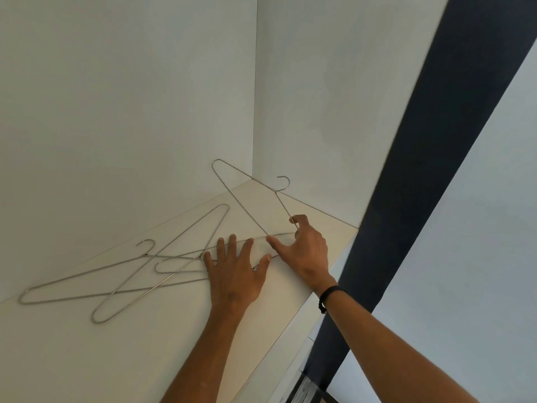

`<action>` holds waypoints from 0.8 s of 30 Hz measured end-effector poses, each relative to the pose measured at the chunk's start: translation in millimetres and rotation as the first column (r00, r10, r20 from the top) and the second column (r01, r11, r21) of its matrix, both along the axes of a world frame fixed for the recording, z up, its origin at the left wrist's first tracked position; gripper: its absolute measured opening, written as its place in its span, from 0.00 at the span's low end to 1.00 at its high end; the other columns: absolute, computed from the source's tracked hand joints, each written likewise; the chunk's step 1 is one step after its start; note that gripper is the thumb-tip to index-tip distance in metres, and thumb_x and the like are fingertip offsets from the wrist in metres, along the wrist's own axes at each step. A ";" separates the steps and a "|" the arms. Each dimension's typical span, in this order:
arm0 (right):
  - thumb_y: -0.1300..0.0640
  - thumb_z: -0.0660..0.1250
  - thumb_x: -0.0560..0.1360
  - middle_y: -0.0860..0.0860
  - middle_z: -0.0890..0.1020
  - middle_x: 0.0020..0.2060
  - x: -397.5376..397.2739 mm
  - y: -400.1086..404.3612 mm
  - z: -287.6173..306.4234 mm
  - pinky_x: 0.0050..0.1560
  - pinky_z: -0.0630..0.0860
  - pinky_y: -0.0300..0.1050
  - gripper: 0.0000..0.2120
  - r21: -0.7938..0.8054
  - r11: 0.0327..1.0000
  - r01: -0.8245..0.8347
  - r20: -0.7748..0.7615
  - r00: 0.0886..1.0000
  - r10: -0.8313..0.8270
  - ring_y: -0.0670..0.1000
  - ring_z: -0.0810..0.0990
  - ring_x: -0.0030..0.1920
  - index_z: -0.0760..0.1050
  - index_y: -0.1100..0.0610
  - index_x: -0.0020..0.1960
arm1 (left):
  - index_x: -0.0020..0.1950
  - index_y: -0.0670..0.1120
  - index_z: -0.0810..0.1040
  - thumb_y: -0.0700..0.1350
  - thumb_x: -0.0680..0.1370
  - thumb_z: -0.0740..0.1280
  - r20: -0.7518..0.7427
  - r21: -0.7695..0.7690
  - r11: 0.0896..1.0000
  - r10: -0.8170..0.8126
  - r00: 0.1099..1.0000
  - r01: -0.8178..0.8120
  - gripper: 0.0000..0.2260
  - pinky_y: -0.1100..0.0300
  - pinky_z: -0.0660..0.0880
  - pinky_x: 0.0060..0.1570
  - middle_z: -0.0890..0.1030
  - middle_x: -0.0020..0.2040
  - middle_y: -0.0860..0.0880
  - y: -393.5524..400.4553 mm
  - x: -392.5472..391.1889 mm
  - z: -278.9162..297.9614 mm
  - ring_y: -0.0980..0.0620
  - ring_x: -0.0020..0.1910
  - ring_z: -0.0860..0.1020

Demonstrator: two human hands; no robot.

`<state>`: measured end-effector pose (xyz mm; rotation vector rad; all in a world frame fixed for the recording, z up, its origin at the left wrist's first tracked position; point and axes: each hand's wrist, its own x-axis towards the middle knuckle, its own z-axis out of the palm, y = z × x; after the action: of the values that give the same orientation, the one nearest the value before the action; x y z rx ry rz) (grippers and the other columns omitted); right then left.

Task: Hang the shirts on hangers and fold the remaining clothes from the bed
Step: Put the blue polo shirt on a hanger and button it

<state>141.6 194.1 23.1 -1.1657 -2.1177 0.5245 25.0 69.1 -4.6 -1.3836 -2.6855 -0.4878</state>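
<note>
Several thin wire hangers (146,253) lie crossed over one another on a white wardrobe shelf (87,359). My left hand (235,274) lies flat on their right ends, fingers straight and spread, pressing them onto the shelf. One more wire hanger (276,191) is tilted up off the shelf toward the back corner, hook uppermost. My right hand (305,251) pinches its near end between thumb and curled fingers. No shirts, other clothes or bed are in view.
White wardrobe walls close the shelf at the back and left, meeting in a corner behind the raised hanger. The shelf's front edge runs diagonally at the right, beside a dark blue vertical strip (421,170). A black band (328,296) circles my right wrist.
</note>
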 end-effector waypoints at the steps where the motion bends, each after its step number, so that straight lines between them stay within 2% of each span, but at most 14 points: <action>1: 0.32 0.68 0.76 0.46 0.81 0.45 0.6 -1.8 0.7 0.48 0.78 0.47 0.27 0.028 1.000 0.015 -0.017 1.000 -0.014 0.49 0.80 0.44 0.72 0.50 0.64 | 0.81 0.58 0.59 0.71 0.77 0.40 0.004 0.009 1.000 0.020 1.000 -0.020 0.36 0.36 0.47 0.77 0.56 0.84 0.46 0.2 -0.5 0.0 0.42 0.83 0.50; 4: 0.41 0.58 0.85 0.49 0.79 0.34 2.7 -7.0 -2.3 0.36 0.74 0.46 0.17 0.143 0.990 -0.008 -0.059 0.998 0.016 0.51 0.77 0.32 0.75 0.54 0.55 | 0.82 0.55 0.60 0.70 0.81 0.46 0.025 0.040 0.998 0.046 0.999 -0.047 0.33 0.36 0.47 0.78 0.56 0.83 0.44 1.5 -1.7 1.4 0.42 0.83 0.50; 6: 0.44 0.56 0.86 0.49 0.78 0.33 3.7 -11.0 -5.7 0.33 0.71 0.43 0.17 0.212 0.976 -0.042 -0.034 0.998 0.050 0.52 0.75 0.29 0.75 0.55 0.51 | 0.81 0.52 0.62 0.67 0.82 0.51 0.028 0.076 0.996 0.041 0.999 -0.043 0.31 0.35 0.46 0.78 0.59 0.83 0.43 3.2 -2.0 0.8 0.42 0.83 0.51; 9: 0.45 0.57 0.86 0.48 0.77 0.32 9.2 -17.6 -7.5 0.31 0.69 0.42 0.16 0.202 0.977 -0.063 -0.082 0.993 0.081 0.51 0.74 0.28 0.74 0.54 0.49 | 0.74 0.48 0.73 0.59 0.83 0.54 -0.014 0.261 0.965 0.002 1.000 0.002 0.25 0.33 0.49 0.77 0.71 0.77 0.43 4.8 -2.8 -2.9 0.42 0.80 0.61; 11: 0.47 0.59 0.86 0.47 0.78 0.33 18.7 -23.2 -6.8 0.33 0.73 0.40 0.13 0.112 0.992 -0.062 -0.186 0.979 0.082 0.48 0.76 0.30 0.76 0.54 0.51 | 0.66 0.47 0.79 0.53 0.84 0.56 -0.041 0.430 0.900 -0.054 0.998 0.066 0.19 0.33 0.54 0.76 0.78 0.70 0.44 8.3 -2.1 -1.2 0.41 0.75 0.69; 12: 0.48 0.60 0.86 0.46 0.79 0.34 26.2 -27.3 -6.5 0.34 0.73 0.36 0.12 0.068 0.996 -0.061 -0.240 0.968 0.075 0.47 0.77 0.31 0.77 0.53 0.51 | 0.63 0.46 0.81 0.50 0.85 0.57 -0.038 0.522 0.846 -0.106 0.994 0.110 0.17 0.34 0.60 0.75 0.81 0.66 0.45 9.8 -0.1 2.2 0.41 0.72 0.73; 14: 0.49 0.62 0.85 0.46 0.79 0.36 42.9 -35.2 -5.2 0.35 0.74 0.34 0.11 0.017 0.999 -0.044 -0.317 0.947 0.048 0.46 0.78 0.35 0.78 0.54 0.52 | 0.58 0.44 0.83 0.46 0.85 0.58 0.010 0.669 0.725 -0.227 0.974 0.162 0.14 0.43 0.74 0.66 0.84 0.58 0.46 12.7 6.2 12.9 0.44 0.62 0.79; 16: 0.49 0.63 0.85 0.48 0.80 0.36 62.7 -42.7 -5.2 0.35 0.74 0.35 0.11 -0.008 1.000 -0.026 -0.355 0.935 0.022 0.48 0.79 0.36 0.78 0.54 0.51 | 0.58 0.43 0.83 0.48 0.86 0.58 0.088 0.741 0.657 -0.306 0.948 0.143 0.15 0.50 0.79 0.57 0.85 0.54 0.47 13.5 16.4 24.8 0.49 0.56 0.81; 18: 0.50 0.63 0.85 0.48 0.79 0.35 90.1 -50.1 -8.4 0.34 0.74 0.35 0.11 -0.024 1.000 -0.006 -0.380 0.925 -0.004 0.48 0.78 0.33 0.79 0.55 0.50 | 0.58 0.44 0.83 0.49 0.86 0.61 0.213 0.783 0.616 -0.392 0.895 0.083 0.13 0.52 0.82 0.51 0.86 0.52 0.48 14.3 30.2 33.5 0.52 0.50 0.83; 19: 0.50 0.63 0.85 0.48 0.79 0.34 102.8 -53.7 -9.2 0.33 0.73 0.34 0.11 -0.022 1.000 -0.001 -0.384 0.923 -0.007 0.47 0.77 0.32 0.78 0.56 0.49 | 0.58 0.45 0.83 0.48 0.85 0.63 0.338 0.791 0.612 -0.446 0.829 0.008 0.11 0.52 0.83 0.50 0.86 0.50 0.47 13.3 35.6 40.5 0.52 0.48 0.84; 20: 0.50 0.63 0.85 0.48 0.78 0.33 118.5 -58.3 -12.1 0.33 0.72 0.34 0.12 -0.019 1.000 0.010 -0.376 0.926 -0.016 0.47 0.76 0.31 0.78 0.56 0.48 | 0.58 0.46 0.82 0.48 0.84 0.66 0.502 0.775 0.624 -0.513 0.696 -0.100 0.09 0.51 0.83 0.50 0.86 0.49 0.47 12.2 43.2 48.7 0.51 0.47 0.86; 22: 0.50 0.63 0.85 0.49 0.78 0.33 151.7 -67.9 -22.6 0.32 0.73 0.34 0.12 -0.033 0.999 0.037 -0.342 0.938 -0.046 0.48 0.77 0.32 0.78 0.56 0.48 | 0.61 0.46 0.80 0.47 0.83 0.69 0.729 0.684 0.671 -0.619 0.291 -0.285 0.09 0.49 0.82 0.55 0.87 0.51 0.43 9.9 58.1 63.5 0.45 0.50 0.86; 23: 0.50 0.64 0.85 0.49 0.78 0.33 169.0 -73.5 -29.6 0.32 0.73 0.34 0.12 -0.046 0.998 0.053 -0.320 0.945 -0.065 0.48 0.77 0.32 0.78 0.56 0.48 | 0.63 0.46 0.79 0.47 0.82 0.69 0.755 0.644 0.695 -0.645 0.121 -0.319 0.11 0.49 0.82 0.57 0.86 0.54 0.41 7.8 65.7 67.7 0.43 0.53 0.86; 24: 0.50 0.64 0.84 0.49 0.78 0.32 187.2 -78.7 -38.2 0.32 0.73 0.35 0.11 -0.049 0.996 0.073 -0.295 0.952 -0.084 0.48 0.78 0.32 0.78 0.56 0.49 | 0.64 0.46 0.78 0.48 0.82 0.69 0.756 0.618 0.712 -0.655 0.003 -0.335 0.12 0.49 0.80 0.59 0.85 0.57 0.40 5.2 73.8 69.3 0.42 0.57 0.85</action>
<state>328.8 115.4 -15.1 -1.1101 -1.8053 0.6611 98.8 74.3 64.7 -1.2036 -2.0336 -3.3009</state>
